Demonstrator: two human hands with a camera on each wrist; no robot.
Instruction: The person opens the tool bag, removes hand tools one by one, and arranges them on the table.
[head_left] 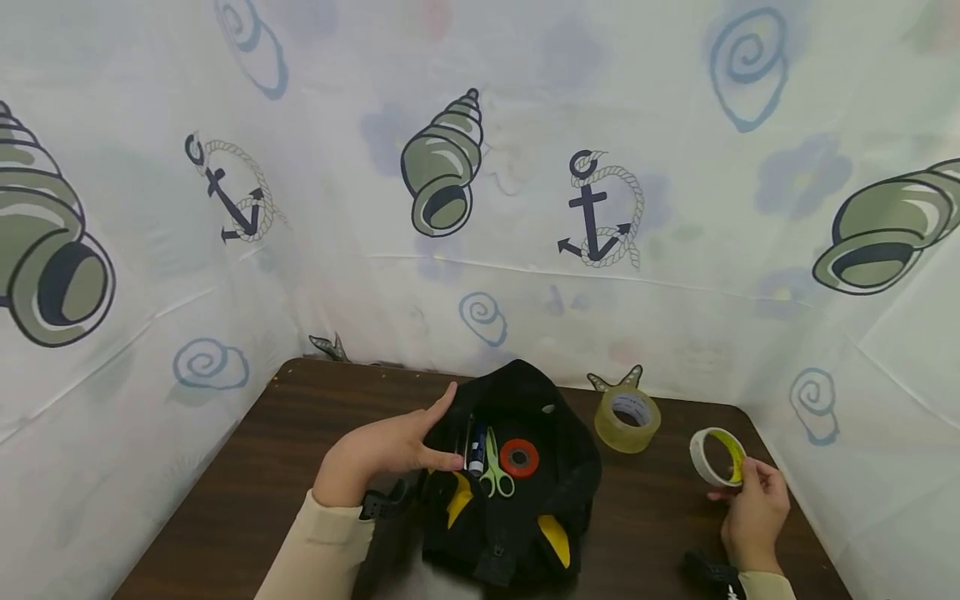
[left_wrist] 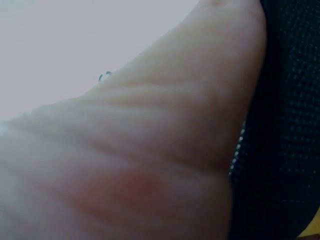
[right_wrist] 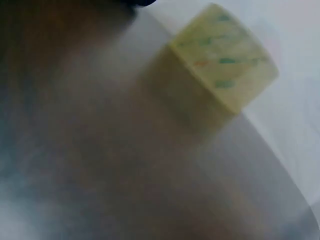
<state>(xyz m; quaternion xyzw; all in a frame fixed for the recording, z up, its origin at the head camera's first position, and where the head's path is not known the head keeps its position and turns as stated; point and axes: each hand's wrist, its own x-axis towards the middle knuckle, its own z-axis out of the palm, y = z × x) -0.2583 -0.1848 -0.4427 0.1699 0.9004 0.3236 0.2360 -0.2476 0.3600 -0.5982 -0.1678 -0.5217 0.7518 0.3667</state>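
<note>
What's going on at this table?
Someone's left hand holds the edge of an open black bag, which has scissors and a red ring-shaped item inside. Their right hand pinches a white tape roll off to the bag's right. A yellowish tape roll sits on the table, between the bag and white roll.

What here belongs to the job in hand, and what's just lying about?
Likely in the job:
black bag, touched by the left hand
white tape roll, held by the right hand
scissors, blue tube, red roll, inside the bag

Likely lying about:
clear tape roll, untouched on the table
</note>
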